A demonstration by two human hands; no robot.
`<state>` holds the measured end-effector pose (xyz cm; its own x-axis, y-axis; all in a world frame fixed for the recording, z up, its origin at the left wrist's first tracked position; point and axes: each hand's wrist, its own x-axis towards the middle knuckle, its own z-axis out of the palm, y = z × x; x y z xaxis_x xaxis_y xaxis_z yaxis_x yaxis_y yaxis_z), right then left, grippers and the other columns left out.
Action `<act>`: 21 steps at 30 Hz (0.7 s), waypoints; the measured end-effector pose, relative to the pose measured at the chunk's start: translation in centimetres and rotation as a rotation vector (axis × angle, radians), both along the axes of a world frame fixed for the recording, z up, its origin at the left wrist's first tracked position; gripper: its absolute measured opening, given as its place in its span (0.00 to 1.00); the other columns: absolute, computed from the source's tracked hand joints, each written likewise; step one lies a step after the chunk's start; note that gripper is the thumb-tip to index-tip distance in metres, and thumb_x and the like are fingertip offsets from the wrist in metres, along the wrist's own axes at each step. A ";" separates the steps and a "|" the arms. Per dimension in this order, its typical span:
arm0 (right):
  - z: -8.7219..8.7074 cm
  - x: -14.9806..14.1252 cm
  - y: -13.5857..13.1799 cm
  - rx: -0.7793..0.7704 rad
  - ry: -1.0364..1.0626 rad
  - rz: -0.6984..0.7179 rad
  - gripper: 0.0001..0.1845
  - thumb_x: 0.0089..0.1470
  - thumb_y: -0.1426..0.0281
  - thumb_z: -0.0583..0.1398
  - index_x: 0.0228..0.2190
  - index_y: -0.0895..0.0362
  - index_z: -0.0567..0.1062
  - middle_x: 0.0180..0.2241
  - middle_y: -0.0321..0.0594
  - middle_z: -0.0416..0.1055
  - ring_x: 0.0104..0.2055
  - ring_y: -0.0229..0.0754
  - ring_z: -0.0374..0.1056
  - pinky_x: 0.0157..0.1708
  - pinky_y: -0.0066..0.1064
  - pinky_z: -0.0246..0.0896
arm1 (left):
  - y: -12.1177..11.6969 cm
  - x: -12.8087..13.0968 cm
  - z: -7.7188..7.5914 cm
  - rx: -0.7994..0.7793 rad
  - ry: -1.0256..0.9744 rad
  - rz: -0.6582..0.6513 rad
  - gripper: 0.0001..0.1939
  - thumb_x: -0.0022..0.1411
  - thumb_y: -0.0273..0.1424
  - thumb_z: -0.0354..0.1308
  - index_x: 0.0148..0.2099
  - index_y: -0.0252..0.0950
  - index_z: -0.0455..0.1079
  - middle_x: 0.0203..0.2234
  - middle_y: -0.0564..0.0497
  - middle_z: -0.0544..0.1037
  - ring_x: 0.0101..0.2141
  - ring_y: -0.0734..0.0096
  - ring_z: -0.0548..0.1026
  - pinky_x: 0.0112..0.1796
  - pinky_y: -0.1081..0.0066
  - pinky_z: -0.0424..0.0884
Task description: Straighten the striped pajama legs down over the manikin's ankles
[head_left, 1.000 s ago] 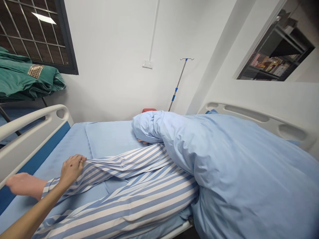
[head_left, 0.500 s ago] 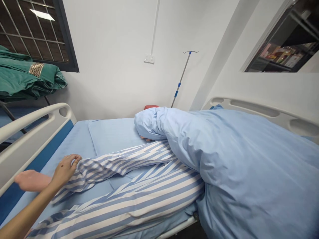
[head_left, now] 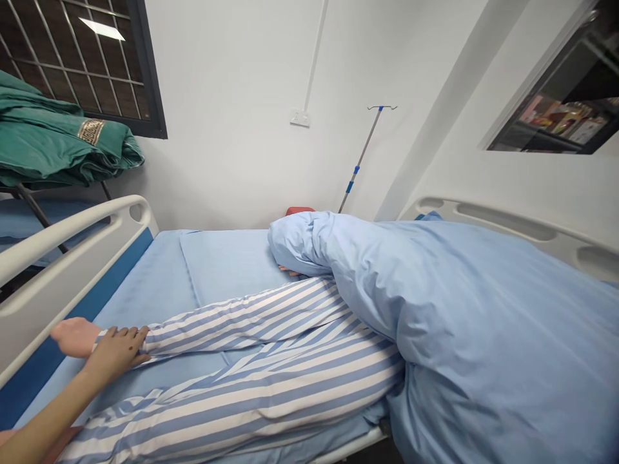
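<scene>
A figure in blue-and-white striped trousers (head_left: 251, 316) lies on a hospital bed with a light blue sheet (head_left: 159, 283). A light blue duvet (head_left: 459, 309) is bunched over its upper body. My left hand (head_left: 116, 351) reaches in from the lower left and lies over the cuff of the far trouser leg at the ankle, fingers closed on the cloth. A bare foot (head_left: 72, 336) sticks out just beyond the hand. The near leg (head_left: 232, 406) lies flat along the bed's front edge. My right hand is out of view.
A white and blue end board (head_left: 72, 258) runs along the left of the bed and another white board (head_left: 507, 222) at the right. Folded green cloth (head_left: 58, 148) sits on a rack by the barred window. A drip pole (head_left: 362, 154) stands at the far wall.
My left hand has drawn the lifted trouser cuff down and left to the ankle. The far leg's cloth now lies straight and flat. The camera shifted slightly.
</scene>
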<state>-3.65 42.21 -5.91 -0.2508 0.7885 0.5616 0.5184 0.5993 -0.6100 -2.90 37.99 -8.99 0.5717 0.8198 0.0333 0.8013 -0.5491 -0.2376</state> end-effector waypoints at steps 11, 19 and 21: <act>6.8 4.4 -4.3 -0.048 -0.140 -0.001 0.26 0.53 0.68 0.42 0.17 0.53 0.75 0.20 0.34 0.68 0.36 0.32 0.73 0.28 0.31 0.57 | -1.7 3.7 0.3 0.110 -0.188 -0.035 0.30 0.51 0.39 0.53 0.55 0.28 0.63 0.47 0.32 0.72 0.49 0.44 0.68 0.50 0.50 0.59; 6.9 4.8 -4.5 -0.041 -0.169 0.001 0.23 0.54 0.68 0.43 0.21 0.53 0.76 0.23 0.32 0.69 0.39 0.31 0.72 0.28 0.30 0.55 | -2.3 15.3 -1.5 0.057 -0.522 -0.133 0.32 0.59 0.44 0.46 0.61 0.32 0.54 0.53 0.37 0.68 0.53 0.54 0.65 0.53 0.56 0.60; 3.4 2.5 -2.4 -0.027 -0.096 0.005 0.26 0.53 0.74 0.44 0.12 0.49 0.72 0.16 0.29 0.63 0.33 0.33 0.73 0.23 0.26 0.54 | -2.0 15.4 -2.5 0.086 -0.478 -0.111 0.33 0.59 0.45 0.46 0.61 0.30 0.56 0.53 0.36 0.68 0.53 0.52 0.65 0.53 0.54 0.58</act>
